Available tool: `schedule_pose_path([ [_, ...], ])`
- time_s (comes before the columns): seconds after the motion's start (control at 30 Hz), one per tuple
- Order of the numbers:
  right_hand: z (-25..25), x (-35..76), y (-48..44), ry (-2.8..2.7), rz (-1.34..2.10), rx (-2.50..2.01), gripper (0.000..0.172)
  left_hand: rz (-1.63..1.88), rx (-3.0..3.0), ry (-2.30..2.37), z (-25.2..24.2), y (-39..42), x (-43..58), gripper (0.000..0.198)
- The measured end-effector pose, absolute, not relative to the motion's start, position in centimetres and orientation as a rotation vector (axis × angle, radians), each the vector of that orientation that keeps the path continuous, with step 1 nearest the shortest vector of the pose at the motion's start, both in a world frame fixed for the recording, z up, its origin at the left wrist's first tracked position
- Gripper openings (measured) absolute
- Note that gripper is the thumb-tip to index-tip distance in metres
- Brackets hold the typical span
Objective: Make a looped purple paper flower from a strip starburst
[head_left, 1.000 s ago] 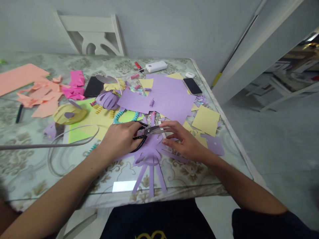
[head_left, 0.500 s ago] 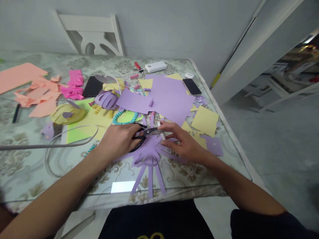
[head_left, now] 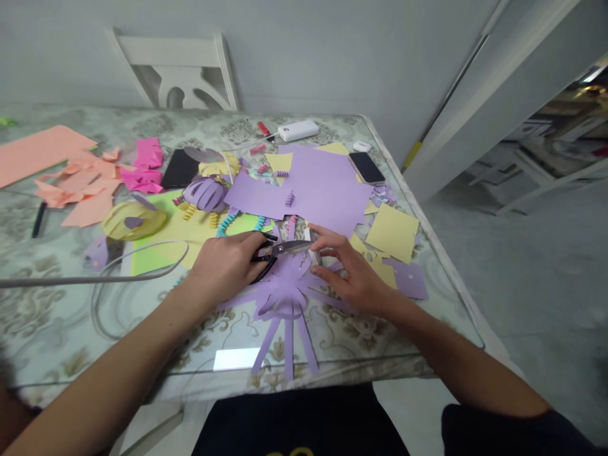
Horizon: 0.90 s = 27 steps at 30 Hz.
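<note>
My left hand [head_left: 228,263] is closed around the black handles of a pair of scissors [head_left: 280,251], whose blades point right over a purple paper cut-out [head_left: 285,297] with long strips fanning out on the glass table [head_left: 71,329]. My right hand [head_left: 354,272] rests on the purple paper beside the blade tips. Its fingers pinch a strip of that paper near the blades.
Large purple sheets [head_left: 318,183], yellow squares [head_left: 392,231], pink [head_left: 145,164] and peach scraps [head_left: 80,183], a purple paper lantern [head_left: 206,193] and a yellow paper ring [head_left: 133,218] litter the table. A phone [head_left: 365,168], a white power bank [head_left: 298,131] and a chair [head_left: 180,69] lie beyond.
The scissors and both hands have shifted slightly away from me over the purple cut-out. The view has tilted a little.
</note>
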State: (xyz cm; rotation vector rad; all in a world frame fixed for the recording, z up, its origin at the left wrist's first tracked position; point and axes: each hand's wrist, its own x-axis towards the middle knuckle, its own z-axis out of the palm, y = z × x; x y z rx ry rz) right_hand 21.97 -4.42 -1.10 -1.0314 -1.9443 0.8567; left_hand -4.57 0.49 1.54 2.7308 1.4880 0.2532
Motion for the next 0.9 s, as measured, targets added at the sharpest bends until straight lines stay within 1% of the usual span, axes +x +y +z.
schedule_pose_path([
  [0.13, -1.1, 22.6, -3.9, -1.911, 0.788, -1.102, 0.036, 0.225, 2.660, 1.700, 2.0, 1.3, -5.0, 0.022],
  [0.27, -1.7, 23.6, -2.6, -1.882, 0.516, -1.323, 0.041, 0.238, 2.508, 2.015, 2.1, 2.4, -5.5, 0.030],
  [0.33, -2.3, 24.0, -1.9, -1.934, 0.400, -1.442, 0.043, 0.197, 2.456, 2.066, 1.8, 2.9, -5.7, 0.034],
  [0.43, -3.3, 24.3, -1.3, -2.000, 0.271, -1.562, 0.043, 0.111, 2.437, 2.025, 1.1, 3.5, -5.8, 0.034],
  [0.5, -3.5, 24.2, -1.3, -2.014, 0.209, -1.555, 0.039, 0.108, 2.456, 1.967, 0.6, 3.8, -6.0, 0.034],
  [0.63, -2.2, 23.6, -2.0, -1.900, 0.165, -1.371, 0.021, 0.197, 2.467, 1.911, 0.0, 4.2, -6.5, 0.032],
  [0.7, -1.0, 23.1, -2.8, -1.804, 0.282, -1.240, 0.017, 0.302, 2.483, 1.906, 0.0, 4.2, -6.5, 0.030],
  [0.73, -0.4, 22.8, -3.2, -1.765, 0.433, -1.168, 0.018, 0.387, 2.503, 1.883, 0.2, 4.0, -6.4, 0.029],
  [0.8, 0.3, 22.3, -4.1, -1.633, 0.917, -1.015, 0.025, 0.606, 2.544, 1.731, 0.7, 3.3, -5.9, 0.026],
  [0.83, 0.5, 22.1, -4.4, -1.562, 1.193, -0.941, 0.032, 0.715, 2.551, 1.582, 1.1, 2.7, -5.6, 0.026],
  [0.9, 0.5, 21.9, -4.9, -1.396, 1.596, -0.806, 0.044, 0.826, 2.447, 1.237, 1.8, 1.5, -4.8, 0.022],
])
